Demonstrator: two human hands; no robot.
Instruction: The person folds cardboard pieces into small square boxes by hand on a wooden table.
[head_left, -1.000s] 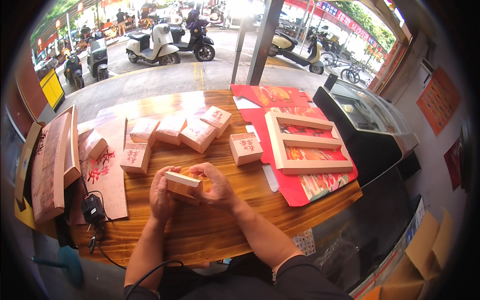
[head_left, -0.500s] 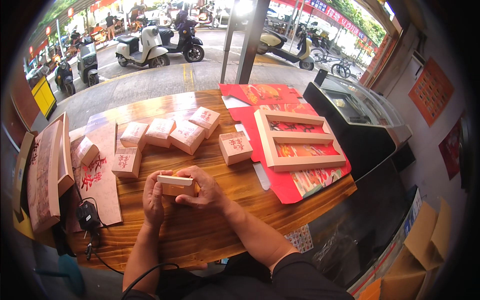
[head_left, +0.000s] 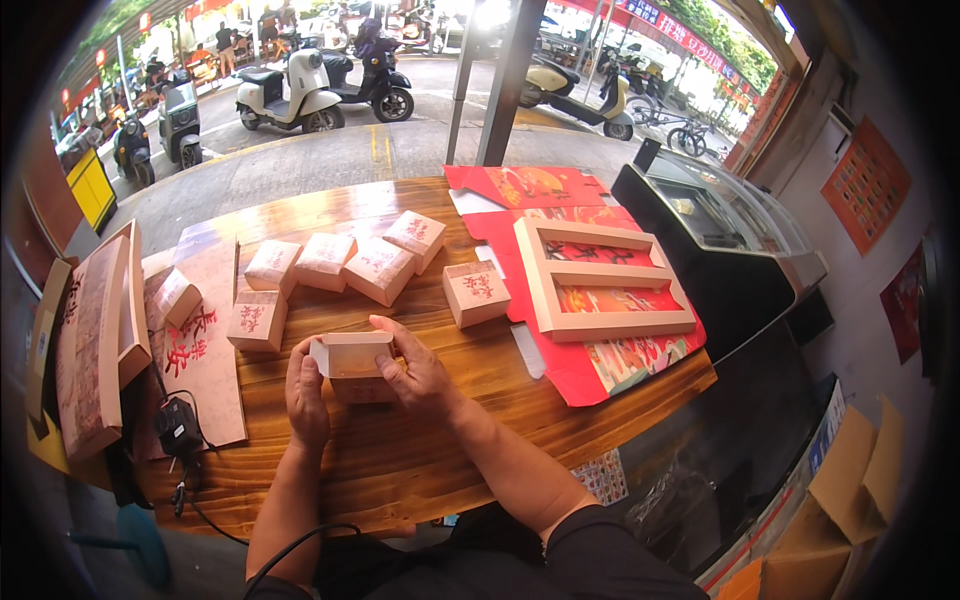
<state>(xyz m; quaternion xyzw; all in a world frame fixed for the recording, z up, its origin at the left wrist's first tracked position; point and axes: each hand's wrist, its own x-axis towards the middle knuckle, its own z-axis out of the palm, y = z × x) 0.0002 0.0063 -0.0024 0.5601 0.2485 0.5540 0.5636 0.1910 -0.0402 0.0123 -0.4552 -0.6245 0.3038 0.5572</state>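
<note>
Since half a second ago, little shifted: small beige box [head_left: 352, 362] kept low over the worktop [head_left: 400, 470], flap at its left end now standing out. Left hand [head_left: 305, 395] wrapped round that left end, right hand [head_left: 420, 375] over the top and right side, fingers of both curled closed on it. Seemingly mid-fold; probably next, tucking that flap in while keeping the walls square. Farther off, one finished box [head_left: 477, 293], then a row of boxes [head_left: 340, 262], beside a red tray with beige dividers [head_left: 600, 280].
</note>
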